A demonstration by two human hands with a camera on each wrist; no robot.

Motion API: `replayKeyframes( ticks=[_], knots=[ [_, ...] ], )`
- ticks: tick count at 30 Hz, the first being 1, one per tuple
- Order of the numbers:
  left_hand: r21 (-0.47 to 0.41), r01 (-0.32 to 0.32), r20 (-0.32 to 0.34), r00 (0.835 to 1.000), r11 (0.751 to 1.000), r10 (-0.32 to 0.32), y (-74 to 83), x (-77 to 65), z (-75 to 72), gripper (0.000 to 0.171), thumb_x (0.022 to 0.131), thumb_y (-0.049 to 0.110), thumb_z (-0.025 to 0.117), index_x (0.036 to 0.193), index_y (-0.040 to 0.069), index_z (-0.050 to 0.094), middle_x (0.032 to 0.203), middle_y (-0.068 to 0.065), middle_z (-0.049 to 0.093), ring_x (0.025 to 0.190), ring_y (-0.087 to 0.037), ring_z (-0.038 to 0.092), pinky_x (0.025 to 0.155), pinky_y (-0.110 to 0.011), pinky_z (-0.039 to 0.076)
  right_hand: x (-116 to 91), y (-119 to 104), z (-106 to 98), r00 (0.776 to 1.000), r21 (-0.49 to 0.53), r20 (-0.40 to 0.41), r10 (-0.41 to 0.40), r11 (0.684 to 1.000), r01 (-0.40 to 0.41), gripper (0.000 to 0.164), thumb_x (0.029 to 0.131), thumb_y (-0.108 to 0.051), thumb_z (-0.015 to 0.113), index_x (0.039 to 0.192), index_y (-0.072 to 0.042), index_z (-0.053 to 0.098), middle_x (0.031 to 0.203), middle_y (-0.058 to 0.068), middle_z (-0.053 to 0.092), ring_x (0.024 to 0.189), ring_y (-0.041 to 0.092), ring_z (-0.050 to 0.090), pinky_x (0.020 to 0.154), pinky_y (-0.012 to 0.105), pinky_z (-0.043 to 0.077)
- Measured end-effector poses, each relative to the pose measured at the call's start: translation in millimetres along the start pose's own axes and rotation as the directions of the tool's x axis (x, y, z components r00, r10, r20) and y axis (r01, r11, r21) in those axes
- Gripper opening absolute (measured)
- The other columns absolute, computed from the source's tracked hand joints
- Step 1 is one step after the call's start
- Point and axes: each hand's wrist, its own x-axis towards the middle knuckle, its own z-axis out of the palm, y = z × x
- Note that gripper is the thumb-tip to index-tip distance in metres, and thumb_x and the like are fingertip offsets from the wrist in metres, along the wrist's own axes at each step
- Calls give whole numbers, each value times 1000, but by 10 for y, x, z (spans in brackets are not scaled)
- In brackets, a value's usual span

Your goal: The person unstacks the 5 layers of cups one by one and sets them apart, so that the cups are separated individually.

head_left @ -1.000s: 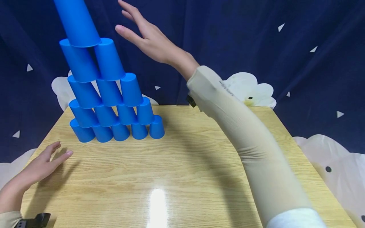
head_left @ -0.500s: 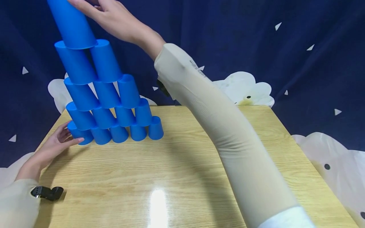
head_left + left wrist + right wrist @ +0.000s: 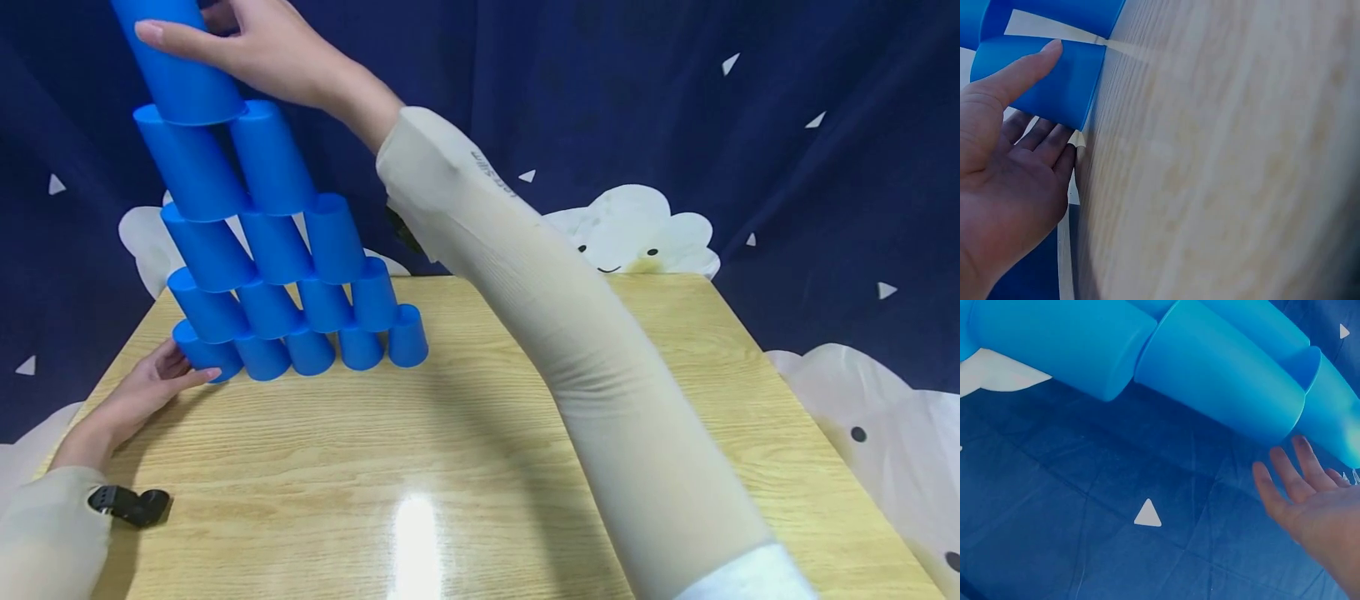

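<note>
Blue cups (image 3: 277, 246), all upside down, stand in a stacked pyramid at the left back of the table. My left hand (image 3: 146, 392) is around the bottom left cup (image 3: 206, 350). In the left wrist view its thumb lies along that cup (image 3: 1038, 75), and its fingertips pass behind it. At the top, my right hand (image 3: 273, 50) is at the highest cup (image 3: 191, 87), the thumb across its front. The fingers (image 3: 1297, 478) in the right wrist view look spread and nearly straight; whether they touch the cup cannot be told. The top cup's upper end is out of frame.
The pyramid rests on a wooden table (image 3: 337, 492) with a bright light reflection near the front. Behind hangs a dark blue curtain (image 3: 600, 100) with white triangles and clouds (image 3: 630, 229). My right sleeve (image 3: 592, 358) crosses over the middle of the table.
My left hand has come forward from the table's left side to the bottom left cup. My right hand has moved left onto the top cup, its thumb now across it. The pyramid keeps its shape.
</note>
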Motion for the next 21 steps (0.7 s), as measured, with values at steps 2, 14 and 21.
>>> replayKeyframes(
  ticks=[2, 14, 21],
  knots=[
    [2, 1, 6, 1000, 1000, -1, -8, 2, 2, 82, 103, 29, 52, 157, 16, -9, 159, -28, 3, 143, -49, 9, 111, -62, 11, -1, -16, 16, 1000, -11, 3, 4, 1000, -4, 82, 94, -34, 61, 158, -15, 12, 154, -6, 36, 131, 0, 41, 101, 16, 37],
    [-33, 16, 26, 1000, 999, -15, 1, 50, 36, 84, 103, 30, 52, 156, 12, -11, 159, -29, 0, 142, -51, 5, 109, -70, 8, -45, -20, -15, 999, -15, -31, -30, 999, 30, 81, 95, -30, 63, 156, -9, 15, 154, -2, 37, 133, 3, 41, 105, 17, 34],
    [-38, 22, 31, 999, 999, -21, 26, 70, 36, 86, 103, 31, 52, 156, 11, -12, 159, -29, -1, 142, -52, 3, 109, -71, 6, -129, 16, -249, 996, -85, -80, -39, 996, 32, 76, 95, -32, 61, 156, -10, 20, 152, -5, 38, 133, 0, 37, 104, 15, 28]
  ],
)
